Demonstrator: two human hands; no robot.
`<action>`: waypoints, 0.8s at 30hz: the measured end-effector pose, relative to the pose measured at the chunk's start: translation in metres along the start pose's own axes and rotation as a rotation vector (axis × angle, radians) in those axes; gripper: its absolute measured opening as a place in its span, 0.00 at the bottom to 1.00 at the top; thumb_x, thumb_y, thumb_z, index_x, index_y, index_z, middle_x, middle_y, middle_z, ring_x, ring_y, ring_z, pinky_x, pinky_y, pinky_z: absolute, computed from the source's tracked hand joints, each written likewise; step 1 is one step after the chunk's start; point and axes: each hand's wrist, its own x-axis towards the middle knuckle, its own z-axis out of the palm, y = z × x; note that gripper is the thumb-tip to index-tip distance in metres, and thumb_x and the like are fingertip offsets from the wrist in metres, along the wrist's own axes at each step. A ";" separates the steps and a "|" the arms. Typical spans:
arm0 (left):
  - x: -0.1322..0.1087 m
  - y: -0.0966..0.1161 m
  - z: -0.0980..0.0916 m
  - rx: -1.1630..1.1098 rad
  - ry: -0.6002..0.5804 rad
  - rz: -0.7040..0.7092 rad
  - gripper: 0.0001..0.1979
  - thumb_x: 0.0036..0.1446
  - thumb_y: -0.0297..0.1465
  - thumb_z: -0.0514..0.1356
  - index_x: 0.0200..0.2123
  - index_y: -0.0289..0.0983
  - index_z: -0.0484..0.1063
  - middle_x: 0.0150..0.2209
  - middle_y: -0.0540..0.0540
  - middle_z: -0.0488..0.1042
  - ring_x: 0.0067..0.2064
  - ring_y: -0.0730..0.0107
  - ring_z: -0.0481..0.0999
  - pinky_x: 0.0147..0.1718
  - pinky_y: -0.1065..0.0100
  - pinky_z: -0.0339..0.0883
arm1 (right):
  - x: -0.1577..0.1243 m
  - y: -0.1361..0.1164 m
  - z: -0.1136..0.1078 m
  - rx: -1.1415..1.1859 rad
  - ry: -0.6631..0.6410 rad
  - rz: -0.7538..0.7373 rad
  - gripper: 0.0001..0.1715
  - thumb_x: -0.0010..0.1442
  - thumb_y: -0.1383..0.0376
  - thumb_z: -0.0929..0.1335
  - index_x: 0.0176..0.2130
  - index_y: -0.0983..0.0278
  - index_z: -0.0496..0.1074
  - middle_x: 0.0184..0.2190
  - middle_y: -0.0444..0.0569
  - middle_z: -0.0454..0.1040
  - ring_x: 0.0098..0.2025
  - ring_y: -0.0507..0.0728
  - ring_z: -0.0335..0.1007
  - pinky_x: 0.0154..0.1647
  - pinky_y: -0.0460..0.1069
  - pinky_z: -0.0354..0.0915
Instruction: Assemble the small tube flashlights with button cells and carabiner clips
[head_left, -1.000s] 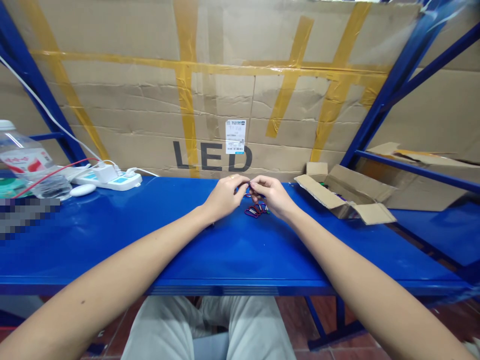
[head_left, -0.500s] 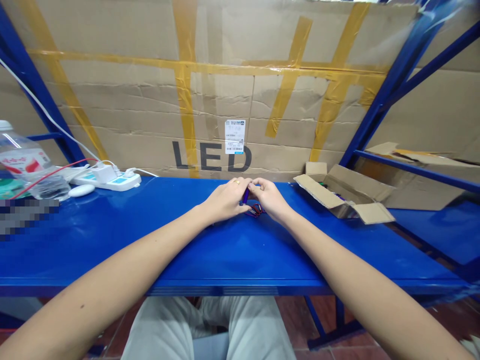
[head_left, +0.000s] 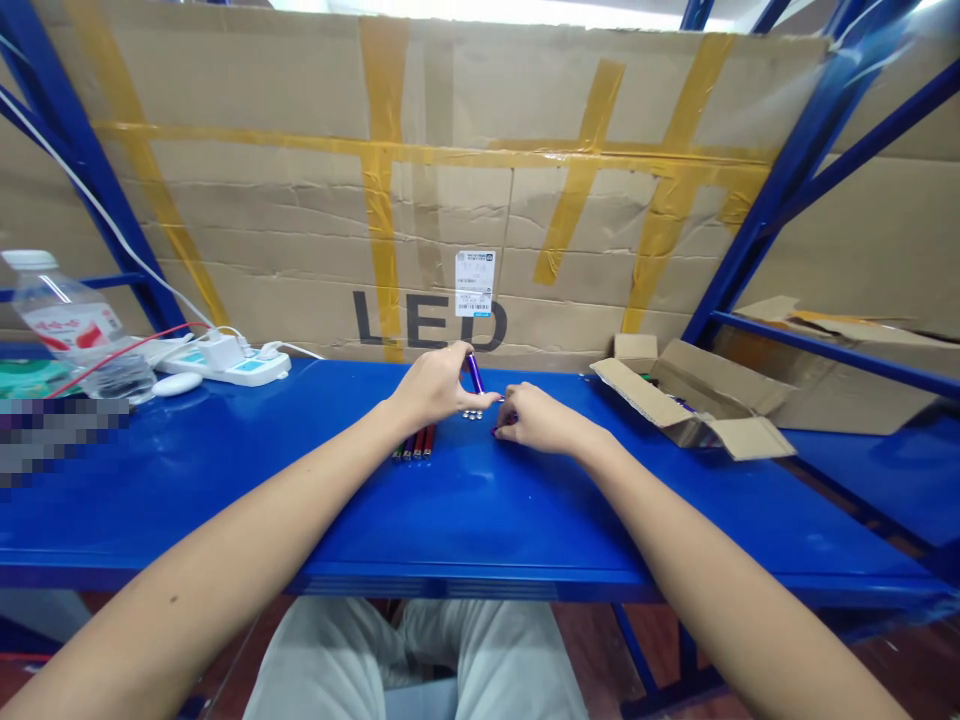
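Observation:
My left hand [head_left: 435, 386] is closed in a pinch on a small purple stick-like piece [head_left: 475, 373], held upright above the blue shelf top [head_left: 300, 480]. Several tiny silver beads [head_left: 472, 414] lie just under it. A few dark red rods [head_left: 414, 444] rest on the shelf beside my left wrist. My right hand [head_left: 541, 421] lies low on the shelf with its fingers curled over small coloured pieces that are mostly hidden.
An open cardboard box [head_left: 694, 400] stands to the right. At the far left are a water bottle [head_left: 71, 325], a white power strip [head_left: 221, 360] with cables and a white mouse [head_left: 176, 383]. A taped cardboard sheet [head_left: 450, 190] closes the back; blue rack posts [head_left: 780, 170] flank the sides.
My hands have parted: the left lifted the purple piece upright, the right dropped onto the shelf over the small coloured pieces. The red rods and silver beads now show.

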 end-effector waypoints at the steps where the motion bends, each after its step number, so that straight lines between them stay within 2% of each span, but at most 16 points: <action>1: 0.000 0.000 0.001 -0.029 0.011 -0.013 0.29 0.43 0.46 0.70 0.43 0.35 0.68 0.32 0.44 0.76 0.34 0.62 0.75 0.34 0.65 0.66 | 0.000 -0.002 0.001 -0.043 -0.010 0.009 0.05 0.52 0.69 0.71 0.26 0.65 0.78 0.28 0.53 0.74 0.35 0.58 0.67 0.35 0.50 0.60; 4: 0.000 0.001 0.003 -0.143 0.023 -0.066 0.30 0.41 0.47 0.70 0.42 0.34 0.69 0.29 0.48 0.75 0.30 0.67 0.74 0.30 0.67 0.65 | 0.000 -0.009 0.002 -0.132 -0.083 0.065 0.06 0.55 0.69 0.69 0.28 0.67 0.77 0.32 0.56 0.76 0.40 0.60 0.69 0.38 0.50 0.60; 8: -0.001 0.004 0.005 -0.251 0.017 -0.114 0.29 0.41 0.46 0.70 0.42 0.33 0.69 0.27 0.50 0.74 0.28 0.71 0.72 0.28 0.69 0.64 | -0.001 -0.022 -0.004 -0.145 -0.206 0.148 0.08 0.55 0.68 0.67 0.31 0.67 0.77 0.33 0.56 0.77 0.33 0.58 0.70 0.32 0.49 0.58; 11: -0.001 0.006 0.006 -0.290 0.037 -0.138 0.28 0.41 0.45 0.71 0.41 0.34 0.70 0.29 0.49 0.75 0.30 0.71 0.73 0.30 0.68 0.64 | -0.004 -0.031 -0.008 -0.079 -0.256 0.121 0.06 0.50 0.67 0.69 0.31 0.65 0.76 0.33 0.53 0.78 0.31 0.56 0.70 0.30 0.48 0.58; 14: 0.000 0.007 0.007 -0.452 0.021 -0.242 0.26 0.43 0.44 0.71 0.39 0.33 0.70 0.29 0.47 0.74 0.30 0.71 0.73 0.29 0.69 0.64 | -0.006 -0.033 -0.012 0.057 -0.212 0.083 0.03 0.50 0.66 0.68 0.27 0.65 0.72 0.28 0.50 0.77 0.28 0.54 0.68 0.28 0.47 0.57; 18: 0.005 0.010 0.007 -0.905 -0.076 -0.483 0.18 0.54 0.39 0.66 0.41 0.32 0.69 0.32 0.42 0.76 0.25 0.72 0.75 0.20 0.71 0.60 | -0.007 -0.023 -0.013 0.407 -0.174 0.137 0.06 0.56 0.67 0.63 0.28 0.64 0.65 0.24 0.47 0.75 0.21 0.50 0.66 0.23 0.46 0.57; 21: 0.008 0.011 0.004 -1.184 -0.115 -0.645 0.12 0.57 0.28 0.64 0.43 0.32 0.67 0.35 0.40 0.76 0.25 0.73 0.75 0.18 0.73 0.57 | -0.002 -0.014 -0.006 0.630 -0.079 0.223 0.04 0.58 0.67 0.62 0.30 0.63 0.61 0.23 0.44 0.72 0.18 0.49 0.64 0.20 0.45 0.57; 24: 0.010 0.011 0.001 -1.304 -0.102 -0.772 0.14 0.55 0.16 0.59 0.45 0.30 0.67 0.32 0.42 0.76 0.23 0.77 0.71 0.16 0.75 0.53 | 0.005 -0.010 0.004 0.849 0.080 0.312 0.04 0.59 0.68 0.61 0.31 0.61 0.58 0.18 0.39 0.64 0.16 0.48 0.58 0.17 0.44 0.55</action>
